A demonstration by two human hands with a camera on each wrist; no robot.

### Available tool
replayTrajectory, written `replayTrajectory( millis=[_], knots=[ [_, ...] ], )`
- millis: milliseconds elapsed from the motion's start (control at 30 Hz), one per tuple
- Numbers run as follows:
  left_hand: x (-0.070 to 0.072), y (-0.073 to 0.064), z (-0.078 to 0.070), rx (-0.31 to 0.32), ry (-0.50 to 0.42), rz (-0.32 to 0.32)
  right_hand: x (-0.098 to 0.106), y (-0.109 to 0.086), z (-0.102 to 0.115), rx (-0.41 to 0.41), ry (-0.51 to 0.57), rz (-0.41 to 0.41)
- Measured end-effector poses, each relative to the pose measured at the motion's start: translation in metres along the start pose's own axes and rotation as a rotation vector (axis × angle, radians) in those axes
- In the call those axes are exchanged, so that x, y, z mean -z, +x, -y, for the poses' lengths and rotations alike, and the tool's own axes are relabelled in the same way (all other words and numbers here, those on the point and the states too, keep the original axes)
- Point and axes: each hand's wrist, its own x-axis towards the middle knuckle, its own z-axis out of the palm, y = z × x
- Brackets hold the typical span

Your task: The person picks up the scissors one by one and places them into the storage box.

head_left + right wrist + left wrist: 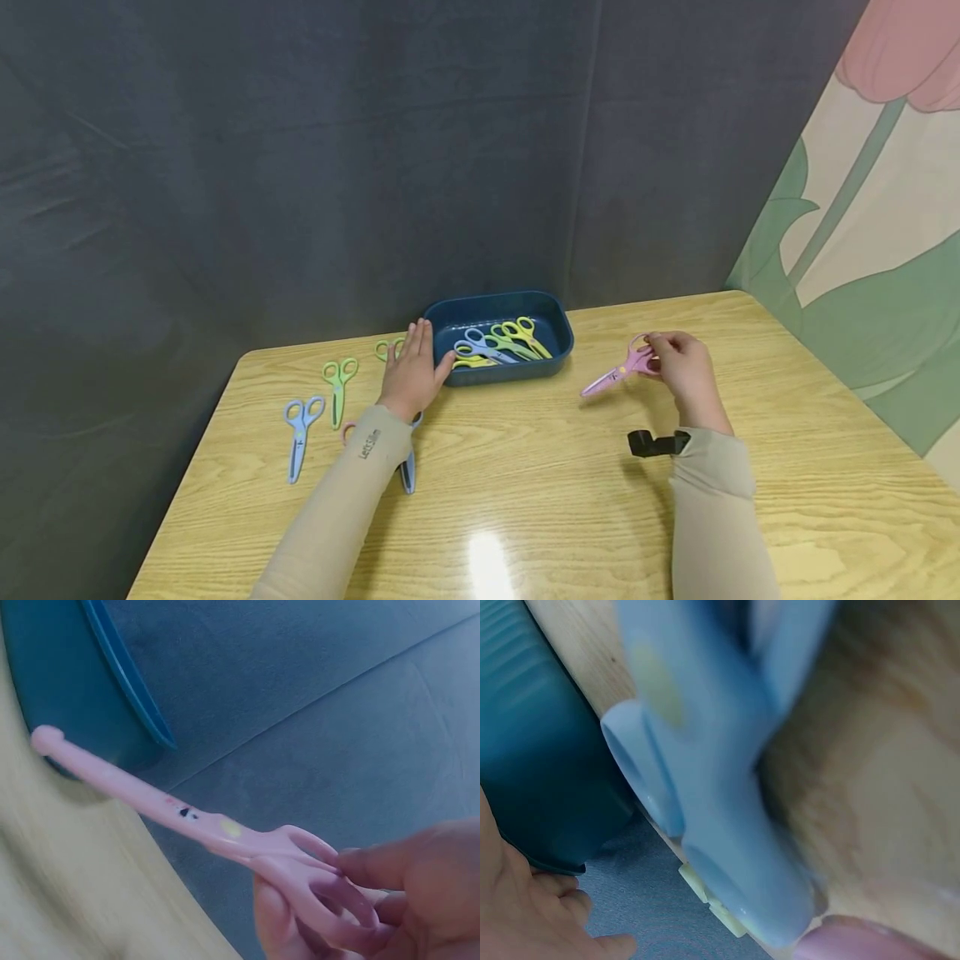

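Observation:
My right hand point(686, 371) holds pink scissors point(617, 375) by their handle loops, blades pointing left and down toward the table. In the right wrist view, the thumb and fingers pinch the loops of these pink scissors point(225, 832). With its fingers straight, my left hand point(412, 375) lies at the left side of a dark blue plastic bin point(513, 372); in the left wrist view the hand point(517, 900) is beside the bin wall point(547, 765). Inside the bin lie blue scissors point(480, 347), green scissors point(510, 342) and yellow scissors point(528, 335).
Left of the bin, blue scissors point(298, 437) and green scissors point(339, 393) lie on the wooden table point(525, 475). More green scissors point(382, 348), pink scissors point(348, 430) and blue scissors point(408, 473) are partly hidden by my left hand and forearm. A dark curtain point(375, 167) hangs behind.

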Motion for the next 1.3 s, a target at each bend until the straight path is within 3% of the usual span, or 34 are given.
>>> replayTrajectory(
  millis=[367, 600, 833, 1000, 1300],
  knots=[
    [0.003, -0.002, 0.000, -0.006, 0.000, 0.001, -0.006, -0.001, 0.009, -0.062, 0.292, -0.031],
    [0.003, -0.001, 0.000, -0.004, 0.005, 0.005, -0.016, -0.003, 0.010, -0.044, 0.465, -0.001],
    [0.002, -0.001, -0.002, 0.000, -0.004, 0.006, -0.033, -0.006, 0.014, -0.009, 0.565, 0.030],
    [0.001, -0.001, -0.001, -0.001, 0.003, 0.002, -0.043, -0.007, 0.017, -0.036, 0.653, 0.055],
    [0.001, 0.000, -0.001, 0.009, -0.001, 0.017, -0.061, -0.003, 0.021, -0.059, 0.680, 0.075]
  ],
)
